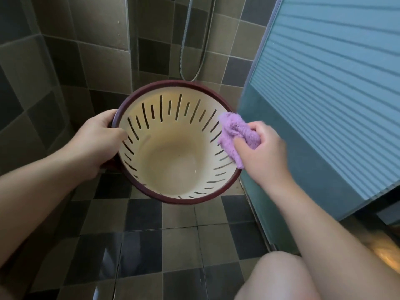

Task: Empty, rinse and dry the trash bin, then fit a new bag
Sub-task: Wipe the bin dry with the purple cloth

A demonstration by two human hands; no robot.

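The trash bin (173, 152) is cream inside with dark slots round its wall and a dark red rim. It is tilted with its mouth toward me, held above the tiled floor. My left hand (101, 141) grips the left rim, thumb inside the wall. My right hand (264, 150) holds a bunched purple cloth (236, 133) against the inner wall at the right rim. The bottom of the bin shows a little wet sheen and nothing lies in it.
A shower hose (194, 40) hangs on the tiled wall behind the bin. A frosted glass door (324, 105) stands close on the right. Wet checkered floor tiles (173, 245) lie below. My knee (281, 276) shows at the lower right.
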